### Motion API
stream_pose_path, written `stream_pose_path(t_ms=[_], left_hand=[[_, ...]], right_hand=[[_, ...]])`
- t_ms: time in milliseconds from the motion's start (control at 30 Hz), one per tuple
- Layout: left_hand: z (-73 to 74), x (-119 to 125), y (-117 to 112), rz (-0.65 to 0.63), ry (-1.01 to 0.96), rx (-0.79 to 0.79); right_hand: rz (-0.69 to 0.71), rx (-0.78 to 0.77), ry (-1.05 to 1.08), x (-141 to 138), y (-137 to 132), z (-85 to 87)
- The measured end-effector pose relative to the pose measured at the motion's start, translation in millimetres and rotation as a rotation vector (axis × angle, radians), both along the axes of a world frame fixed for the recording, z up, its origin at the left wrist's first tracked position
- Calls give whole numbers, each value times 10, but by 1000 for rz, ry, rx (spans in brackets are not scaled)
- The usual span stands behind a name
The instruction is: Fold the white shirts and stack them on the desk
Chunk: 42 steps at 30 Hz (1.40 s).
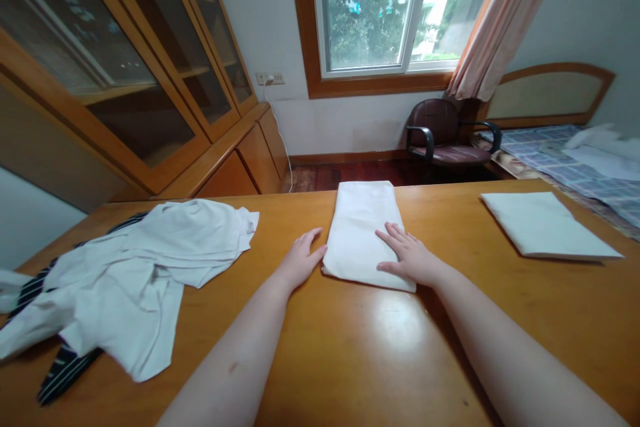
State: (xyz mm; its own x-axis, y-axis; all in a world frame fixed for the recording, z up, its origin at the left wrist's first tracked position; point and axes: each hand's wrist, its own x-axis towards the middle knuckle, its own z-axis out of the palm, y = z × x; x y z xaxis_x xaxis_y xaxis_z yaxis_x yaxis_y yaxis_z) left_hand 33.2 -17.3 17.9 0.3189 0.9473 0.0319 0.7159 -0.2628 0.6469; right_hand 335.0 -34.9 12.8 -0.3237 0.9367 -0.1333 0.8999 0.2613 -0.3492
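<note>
A folded white cloth [363, 227] lies in a long rectangle in the middle of the wooden table [350, 347]. My right hand [410, 253] rests flat on its near right corner, fingers spread and open. My left hand [300, 259] lies on the table at the cloth's left edge, fingers stretched out, thumb touching the fold. Neither hand grips anything.
A heap of unfolded white clothes [135, 267] over a dark striped garment [60, 367] covers the table's left side. Another folded white cloth [545, 223] sits at the right. Behind stand a glass-door cabinet [125, 67], a chair [445, 133], a bed [575, 160] and a window [390, 7].
</note>
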Motion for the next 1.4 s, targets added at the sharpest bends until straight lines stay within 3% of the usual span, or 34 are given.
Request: stream_pose_path(t_ms=[67, 300, 400, 533, 667, 733, 1000, 1133, 1400], left_hand=[[1, 0, 36, 44, -63, 3], [34, 139, 3, -70, -60, 72], [19, 162, 1, -69, -157, 5], [-13, 139, 2, 25, -314, -130], [-41, 128, -20, -69, -454, -249], [-49, 144, -27, -66, -430, -263], [-53, 220, 2, 151, -163, -168], [-60, 185, 10, 260, -83, -229], [51, 100, -21, 188, -91, -389]], right_hand=[[-75, 54, 10, 54, 45, -36], [-144, 112, 5, 65, 85, -55], [-149, 106, -5, 46, 75, -45], [-144, 93, -1, 47, 73, -57], [-150, 88, -11, 43, 74, -59], [-153, 88, -20, 36, 71, -51], [-144, 105, -49, 6, 55, -23], [-128, 101, -62, -37, 36, -4], [-40, 113, -59, -68, 23, 1]])
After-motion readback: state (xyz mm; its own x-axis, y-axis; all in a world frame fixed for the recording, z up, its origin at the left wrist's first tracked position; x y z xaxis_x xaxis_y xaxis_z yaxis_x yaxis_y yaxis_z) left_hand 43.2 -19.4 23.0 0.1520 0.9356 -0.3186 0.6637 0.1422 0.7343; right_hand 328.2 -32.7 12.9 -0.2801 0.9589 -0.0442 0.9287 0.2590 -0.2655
